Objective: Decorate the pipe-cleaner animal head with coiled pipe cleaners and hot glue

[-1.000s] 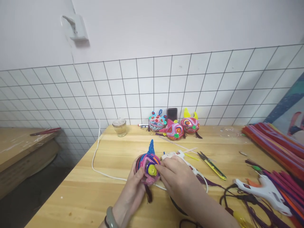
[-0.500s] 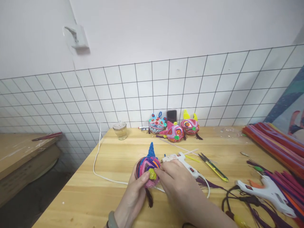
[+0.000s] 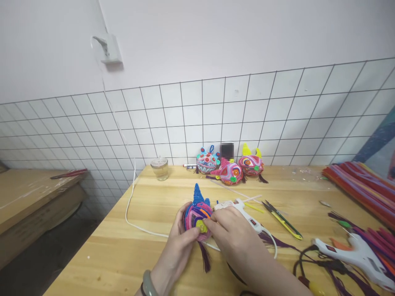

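Observation:
A round striped ornament (image 3: 191,218) in pink, purple and blue, with a blue horn on top, a yellow disc on its front and a dark tassel below, is held over the table. My left hand (image 3: 182,242) wraps round its left side and underside, the thumb beside the yellow disc. My right hand (image 3: 233,234) has its fingers pinched at the ornament's right side; whatever may be between the fingertips is hidden. Just behind the right hand lies a white glue gun (image 3: 251,220), its nozzle end near the knuckles.
Three finished-looking ornaments (image 3: 231,172) stand by the tiled wall, with a lidded glass cup (image 3: 159,169) to their left. Yellow-handled snips (image 3: 284,222), a second glue gun (image 3: 354,253), dark cords and red strips (image 3: 361,189) lie on the right. A white cable (image 3: 138,229) crosses the table (image 3: 101,250).
The camera view has shifted a little, so the scene sits further right. The ornament has turned slightly in my left hand, showing a second blue point. My right hand stays against it.

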